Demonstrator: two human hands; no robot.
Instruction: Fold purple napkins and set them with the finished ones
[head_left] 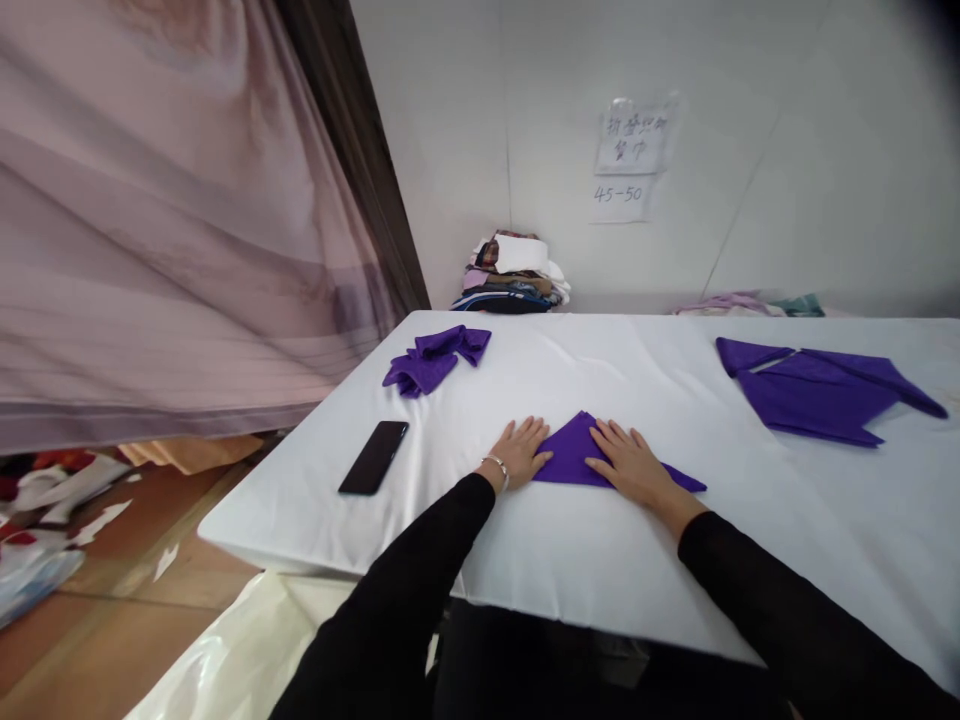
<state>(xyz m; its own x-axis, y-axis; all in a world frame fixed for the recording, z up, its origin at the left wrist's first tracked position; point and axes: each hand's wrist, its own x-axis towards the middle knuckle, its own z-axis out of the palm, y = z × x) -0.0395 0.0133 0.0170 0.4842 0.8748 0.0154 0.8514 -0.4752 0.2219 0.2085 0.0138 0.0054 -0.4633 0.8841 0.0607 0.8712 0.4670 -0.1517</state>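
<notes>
A purple cloth napkin (568, 450), folded to a triangle with its peak pointing away from me, lies flat in front of me. My left hand (519, 452) rests at its left corner, fingers stretched out and a bracelet on the wrist. Across the right part of the napkin lies my right hand (631, 462), palm down with fingers spread, hiding some of the cloth. A narrow purple tip sticks out beyond my right wrist. Neither hand grips anything.
On the white-covered table (480, 560), a black phone (373, 457) lies at the left. A crumpled purple cloth (436, 360) is behind it, and another purple cloth (821, 390) is spread at the right. Folded clothes (514, 272) are stacked by the wall. A pink curtain (172, 220) hangs at left.
</notes>
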